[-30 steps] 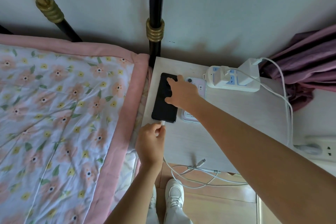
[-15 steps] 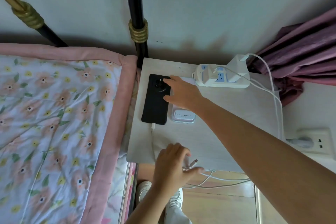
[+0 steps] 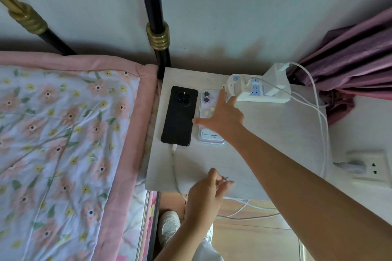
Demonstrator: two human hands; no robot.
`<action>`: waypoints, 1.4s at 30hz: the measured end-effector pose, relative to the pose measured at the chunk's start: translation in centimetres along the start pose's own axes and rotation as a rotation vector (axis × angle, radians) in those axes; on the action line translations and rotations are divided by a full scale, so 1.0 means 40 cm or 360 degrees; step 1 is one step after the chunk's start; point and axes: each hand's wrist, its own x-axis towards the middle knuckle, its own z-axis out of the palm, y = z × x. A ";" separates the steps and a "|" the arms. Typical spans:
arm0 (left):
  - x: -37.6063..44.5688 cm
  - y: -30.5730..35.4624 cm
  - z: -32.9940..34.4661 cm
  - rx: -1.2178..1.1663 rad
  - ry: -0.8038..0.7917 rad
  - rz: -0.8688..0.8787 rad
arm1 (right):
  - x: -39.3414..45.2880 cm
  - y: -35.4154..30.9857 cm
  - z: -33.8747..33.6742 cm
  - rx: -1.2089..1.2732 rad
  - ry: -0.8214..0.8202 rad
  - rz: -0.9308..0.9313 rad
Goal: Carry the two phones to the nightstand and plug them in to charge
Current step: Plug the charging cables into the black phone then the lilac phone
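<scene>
Both phones lie face down on the nightstand [image 3: 275, 133], side by side with their long axes running from the wall toward the near edge. The black phone [image 3: 179, 115] sits on the bed side and already has a white charging cable [image 3: 174, 167] seated in its near end; the pink-cased phone [image 3: 209, 116] just beside it on the power strip side has nothing plugged in. The right hand [image 3: 224, 118] rests spread and flat over the pink-cased phone, fingers wide, thumb reaching toward the black phone, gripping nothing. The left hand [image 3: 209, 190] hovers at the nightstand's near edge with its fingertips pinched narrowly on the small plug end of a second white cable [image 3: 244, 201], which trails off below the edge. The move ahead likely turns on this: the pink-cased phone's charging port faces the near edge, straight away from the wall along the phone's long axis, and it lies from the left hand toward the wall and only slightly toward the power strip [image 3: 257, 89], so the left hand is the nearer one for plugging. The pink case carries a line of small print near its lower end, too small to read; no brand is legible on either phone or on the power strip.
</scene>
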 end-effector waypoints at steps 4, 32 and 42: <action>0.053 0.043 -0.013 -0.0596 0.0345 -0.0414 | 0.002 -0.004 -0.005 0.0000 -0.0088 0.0008; 0.093 0.085 -0.041 -0.0939 0.0728 -0.0519 | 0.063 -0.014 -0.055 0.0228 -0.0507 0.0068; 0.092 0.071 -0.037 -0.0811 0.0713 -0.0430 | 0.063 -0.003 -0.030 0.0214 -0.0449 0.0034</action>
